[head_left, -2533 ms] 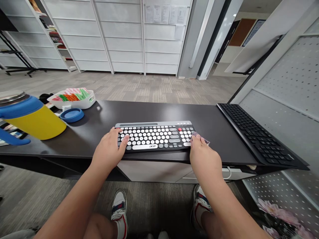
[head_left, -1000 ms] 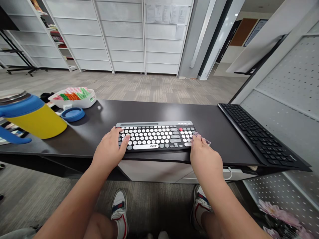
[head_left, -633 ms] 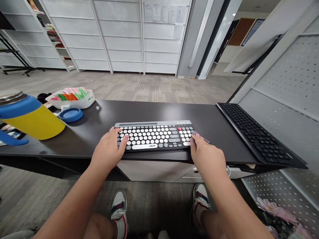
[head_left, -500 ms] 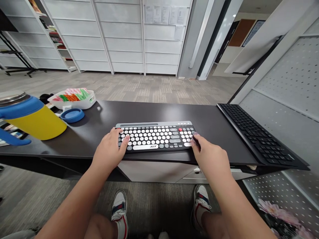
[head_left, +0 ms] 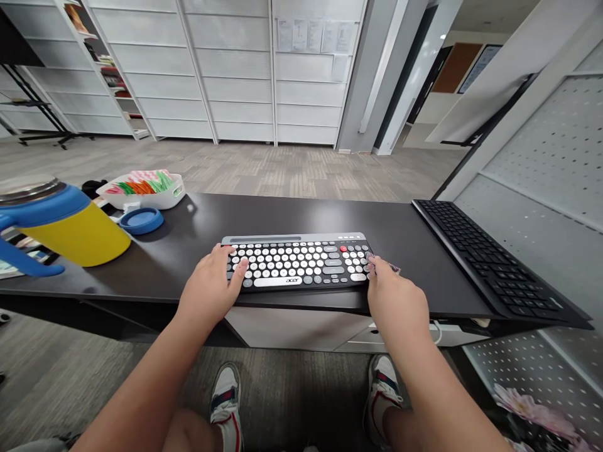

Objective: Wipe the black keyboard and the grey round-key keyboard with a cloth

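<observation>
A black and grey keyboard (head_left: 287, 260) with round white keys and a red key lies near the desk's front edge. My left hand (head_left: 211, 282) grips its left end, thumb over the keys and fingers along the side. At the right end, my right hand (head_left: 396, 292) is closed on a small patterned cloth (head_left: 394, 268), bunched under the fingers. The cloth touches the number keys by the keyboard's right edge. Most of it is hidden by my hand.
A yellow and blue mug (head_left: 80, 226), a blue lid (head_left: 141, 220) and a white basket (head_left: 169, 196) of colourful items stand at left. A second black keyboard (head_left: 490, 251) lies at right beside a perforated panel (head_left: 556, 144). Pink flowers (head_left: 532, 408) are below.
My right hand has shifted slightly right along the keyboard's edge, and more of the cloth shows beside the fingers. My left hand keeps its grip. The view has tilted slightly.
</observation>
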The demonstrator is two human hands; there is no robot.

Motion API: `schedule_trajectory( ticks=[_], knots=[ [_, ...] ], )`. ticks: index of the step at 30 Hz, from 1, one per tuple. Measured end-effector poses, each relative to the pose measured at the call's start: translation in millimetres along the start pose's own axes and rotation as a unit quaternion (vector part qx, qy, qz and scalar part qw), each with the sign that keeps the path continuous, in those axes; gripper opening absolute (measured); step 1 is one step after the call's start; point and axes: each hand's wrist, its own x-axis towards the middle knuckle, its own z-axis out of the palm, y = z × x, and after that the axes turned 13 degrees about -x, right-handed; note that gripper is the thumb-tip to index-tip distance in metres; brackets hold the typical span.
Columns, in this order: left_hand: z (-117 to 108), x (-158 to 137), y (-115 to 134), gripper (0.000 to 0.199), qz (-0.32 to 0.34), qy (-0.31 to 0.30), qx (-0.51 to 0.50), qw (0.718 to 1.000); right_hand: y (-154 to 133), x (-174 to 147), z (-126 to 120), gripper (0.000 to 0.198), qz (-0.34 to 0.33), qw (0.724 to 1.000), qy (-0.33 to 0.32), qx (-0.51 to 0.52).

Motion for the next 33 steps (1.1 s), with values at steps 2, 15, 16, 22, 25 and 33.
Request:
schedule_trajectory(
  ticks=[2,15,16,22,25,33],
  knots=[
    [-0.3,-0.2,0.8,0.061,-0.006,-0.002,0.000,1.000,-10.2,-1.3,-1.8,0.038,-0.007,1.000,0.001,0.000],
    [0.0,-1.6,-0.6,0.060,-0.013,-0.003,0.006,1.000,-77.7,-29.5,7.1,0.041,-0.201,0.972,0.116,0.039],
    [0.2,-1.5,-0.5,0.060,-0.012,-0.003,0.005,1.000,-78.3,-30.3,8.0,0.041,-0.202,0.971,0.125,0.040],
    [0.6,-1.4,-1.7,0.059,0.000,-0.004,-0.001,1.000,-64.4,-28.8,13.1,0.036,-0.232,0.956,0.167,0.066],
    [-0.1,-1.9,-1.3,0.059,0.002,-0.005,-0.004,1.000,-48.9,-26.4,16.8,0.039,-0.268,0.943,0.174,0.096],
    [-2.0,-2.7,1.7,0.059,-0.009,-0.011,-0.003,1.000,-18.0,-23.7,22.8,0.044,-0.274,0.937,0.125,0.175]
  ],
)
